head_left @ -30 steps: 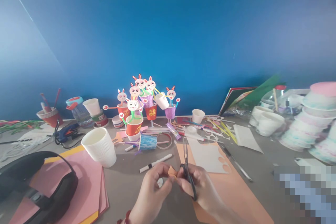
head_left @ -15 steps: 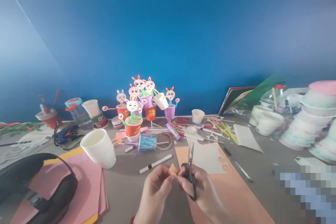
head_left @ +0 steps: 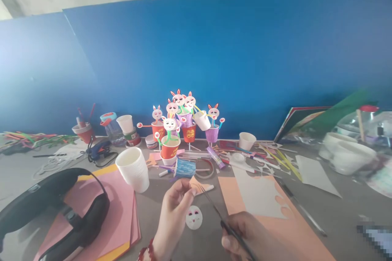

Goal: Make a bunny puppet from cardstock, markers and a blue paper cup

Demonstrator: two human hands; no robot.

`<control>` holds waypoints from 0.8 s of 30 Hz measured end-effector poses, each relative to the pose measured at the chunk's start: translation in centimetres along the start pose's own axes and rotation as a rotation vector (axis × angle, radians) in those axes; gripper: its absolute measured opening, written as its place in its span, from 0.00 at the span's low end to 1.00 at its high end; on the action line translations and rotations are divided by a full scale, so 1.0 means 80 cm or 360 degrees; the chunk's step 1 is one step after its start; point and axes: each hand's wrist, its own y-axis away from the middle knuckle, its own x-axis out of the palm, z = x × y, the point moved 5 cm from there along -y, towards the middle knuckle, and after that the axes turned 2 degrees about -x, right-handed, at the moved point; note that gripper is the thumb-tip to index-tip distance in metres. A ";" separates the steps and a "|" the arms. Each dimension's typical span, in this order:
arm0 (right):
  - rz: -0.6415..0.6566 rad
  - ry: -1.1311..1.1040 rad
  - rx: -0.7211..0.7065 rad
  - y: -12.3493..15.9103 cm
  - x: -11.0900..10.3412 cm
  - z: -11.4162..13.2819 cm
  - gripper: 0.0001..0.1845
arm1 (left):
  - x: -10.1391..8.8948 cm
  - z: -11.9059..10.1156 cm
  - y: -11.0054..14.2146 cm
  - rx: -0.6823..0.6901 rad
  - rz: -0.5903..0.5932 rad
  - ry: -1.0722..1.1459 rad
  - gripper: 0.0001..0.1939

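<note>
My left hand [head_left: 179, 206] pinches a small piece of orange paper [head_left: 196, 184] between thumb and fingers. In my right hand [head_left: 245, 232] is a pair of black-handled scissors [head_left: 214, 206], its blades pointing up and left to the paper's edge. Below the paper, a round white paper face [head_left: 194, 217] with drawn eyes and nose lies on the table. Behind my left hand, a white marker is mostly covered, with only its end [head_left: 209, 187] showing. To the right lies a large orange sheet [head_left: 294, 228] under a white sheet [head_left: 260, 195] with round cut-outs.
Rabbit-faced paper cup figures [head_left: 170, 147] stand at the back, with a blue cup [head_left: 185, 168] on its side before them. Stacked white cups [head_left: 132, 169] and black headphones [head_left: 88, 212] on pink paper [head_left: 122, 212] are at left. A pen [head_left: 303, 210] lies right.
My right hand has moved down and right, turning the scissors toward the orange paper. The white paper face is now visible on the table. The view has turned left.
</note>
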 end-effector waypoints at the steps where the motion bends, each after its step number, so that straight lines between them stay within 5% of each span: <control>1: -0.0018 0.0025 0.0056 0.001 -0.001 0.000 0.24 | 0.000 -0.003 0.000 0.0004 -0.0015 0.0026 0.12; 9: 0.0058 -0.0026 0.0004 0.004 -0.001 0.010 0.27 | 0.003 -0.007 0.001 -0.0046 -0.0004 0.0115 0.12; 20: -0.0148 -0.0161 -0.0016 0.001 -0.001 -0.035 0.25 | 0.017 0.007 0.008 -0.0150 0.0224 -0.0193 0.10; 24: -0.0082 -0.0145 -0.0043 -0.001 -0.002 -0.037 0.25 | 0.019 0.013 0.009 -0.0195 0.0248 -0.0164 0.11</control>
